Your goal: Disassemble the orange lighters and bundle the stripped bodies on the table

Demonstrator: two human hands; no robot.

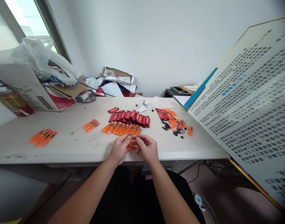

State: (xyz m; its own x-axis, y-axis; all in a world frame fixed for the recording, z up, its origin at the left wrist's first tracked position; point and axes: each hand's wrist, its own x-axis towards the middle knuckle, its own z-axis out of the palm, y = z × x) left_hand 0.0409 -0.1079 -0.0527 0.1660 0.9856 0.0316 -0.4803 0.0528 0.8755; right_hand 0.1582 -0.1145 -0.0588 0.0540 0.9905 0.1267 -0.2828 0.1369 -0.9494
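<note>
My left hand (120, 150) and my right hand (148, 150) meet above the front edge of a white table (70, 146). Between them stands an orange translucent lighter (130, 143) with a metal head, held upright in my left fingers, with my right fingertips against it. Just beyond my hands lies a row of orange lighters (121, 128), behind it a packed group of red lighters (129, 118). To the right lies a mixed pile of red and orange lighters (172, 121) with black and metal parts (177, 130). Two small orange bundles (42, 137) (91, 125) lie to the left.
A cardboard box (32, 90) topped by a white plastic bag (44, 59) sits at the table's back left, beside an amber bottle (15, 102). A large printed board (245, 99) leans in at the right. Papers and flattened cardboard (116, 82) pile against the wall.
</note>
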